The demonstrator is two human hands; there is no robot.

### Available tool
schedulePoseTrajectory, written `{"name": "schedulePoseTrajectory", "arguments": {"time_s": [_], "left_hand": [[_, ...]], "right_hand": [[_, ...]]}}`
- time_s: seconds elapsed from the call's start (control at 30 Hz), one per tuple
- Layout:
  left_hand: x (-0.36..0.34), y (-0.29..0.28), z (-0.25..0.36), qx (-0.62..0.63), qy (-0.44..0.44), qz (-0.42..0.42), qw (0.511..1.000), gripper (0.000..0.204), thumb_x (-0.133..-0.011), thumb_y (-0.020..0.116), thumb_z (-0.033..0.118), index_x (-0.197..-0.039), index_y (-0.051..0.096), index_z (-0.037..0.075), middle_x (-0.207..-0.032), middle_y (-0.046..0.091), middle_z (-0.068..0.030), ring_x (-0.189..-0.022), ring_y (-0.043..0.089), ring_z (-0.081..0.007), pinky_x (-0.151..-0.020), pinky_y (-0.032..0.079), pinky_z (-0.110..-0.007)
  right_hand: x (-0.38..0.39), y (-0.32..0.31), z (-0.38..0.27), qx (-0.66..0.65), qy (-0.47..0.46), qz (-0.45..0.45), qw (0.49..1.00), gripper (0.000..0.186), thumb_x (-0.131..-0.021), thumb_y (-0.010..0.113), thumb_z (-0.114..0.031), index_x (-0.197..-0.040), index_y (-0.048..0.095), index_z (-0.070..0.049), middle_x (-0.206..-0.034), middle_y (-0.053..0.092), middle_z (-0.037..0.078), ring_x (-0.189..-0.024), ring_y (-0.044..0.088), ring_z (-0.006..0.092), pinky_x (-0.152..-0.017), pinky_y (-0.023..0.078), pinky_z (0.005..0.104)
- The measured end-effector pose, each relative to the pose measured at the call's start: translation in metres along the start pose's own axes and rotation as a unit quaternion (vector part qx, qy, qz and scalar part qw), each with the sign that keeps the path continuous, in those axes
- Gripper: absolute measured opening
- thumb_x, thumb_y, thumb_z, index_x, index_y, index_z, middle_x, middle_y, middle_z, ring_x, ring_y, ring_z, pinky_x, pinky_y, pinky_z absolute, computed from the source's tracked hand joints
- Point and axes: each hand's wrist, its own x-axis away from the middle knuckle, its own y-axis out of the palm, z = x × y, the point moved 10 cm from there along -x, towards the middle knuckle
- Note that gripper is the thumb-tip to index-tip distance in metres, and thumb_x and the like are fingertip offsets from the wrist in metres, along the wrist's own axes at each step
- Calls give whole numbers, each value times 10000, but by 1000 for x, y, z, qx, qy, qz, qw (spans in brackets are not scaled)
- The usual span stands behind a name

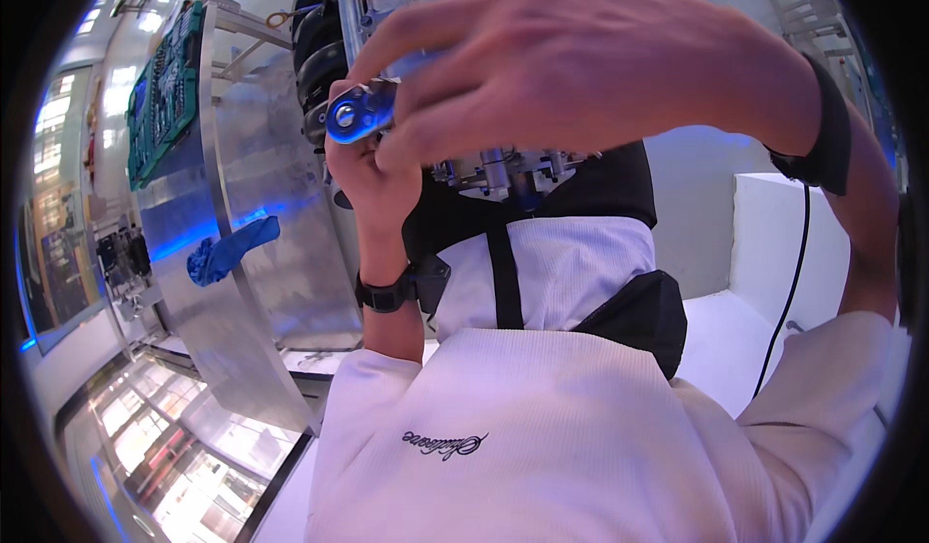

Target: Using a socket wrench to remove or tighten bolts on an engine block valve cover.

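A ratchet wrench (353, 117) with a round metal button on its blue-lit head is at the upper middle. My left hand (379, 177) is curled closed around it from behind and below. From the right, my right hand (571, 64) reaches across; its thumb and a bent finger close on the wrench beside the head, while the other fingers stretch apart to the left. The rest of the wrench is hidden behind the right hand. Just beyond the fingers is a clear plastic piece (350, 11), partly covered.
Metal fittings (498, 170) show below my right hand. Black ribbed parts (321, 54) are beyond my left hand. To the left, a metal bench (218, 340) bears a blue glove (232, 251) and a green tool case (166, 98). A black cable (795, 282) hangs at the right.
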Motion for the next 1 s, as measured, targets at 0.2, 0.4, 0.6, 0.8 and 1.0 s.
{"name": "schedulePoseTrajectory", "arguments": {"time_s": [0.2, 0.4, 0.6, 0.8, 1.0], "left_hand": [[-2, 13, -10, 87, -106, -13, 990, 161, -720, 616, -123, -833, 656, -16, -854, 564, -58, -760, 594, -150, -673, 464, -250], [3, 12, -20, 106, -156, -1, 982, 143, -735, 651, -80, -857, 670, -9, -843, 584, -65, -754, 594, -149, -668, 469, -257], [10, 10, -21, 139, -198, -71, 968, 202, -840, 624, -2, -1041, 612, -8, -920, 674, -78, -850, 621, -135, -799, 473, -279], [13, -1, -25, 125, -211, -75, 967, 176, -879, 604, -9, -1055, 593, -22, -927, 686, -92, -846, 614, -130, -823, 464, -270], [11, -1, -16, 124, -186, -60, 973, 120, -885, 601, 2, -1003, 587, -14, -933, 664, -78, -858, 597, -141, -804, 464, -268]], "right_hand": [[33, -11, 64, -45, 196, 99, 975, 161, -861, 629, -131, -1015, 651, -93, -863, 636, 47, -971, 592, 244, -912, 453, 369], [43, 10, 73, 56, 140, 98, 984, 192, -841, 633, -120, -1028, 644, -78, -918, 625, 55, -930, 577, 267, -838, 460, 381], [18, 12, 85, 57, 121, 17, 991, 149, -855, 568, -109, -993, 591, -60, -1007, 598, 40, -1064, 531, 210, -933, 409, 352], [-28, 42, 88, -21, 20, 142, 989, 242, -781, 659, -80, -1022, 661, -72, -1077, 652, 74, -1103, 561, 260, -961, 431, 386], [-43, 48, 66, -32, 2, 48, 998, 310, -736, 682, -62, -1044, 653, -85, -1192, 617, 74, -1213, 516, 247, -1062, 367, 422]]}}
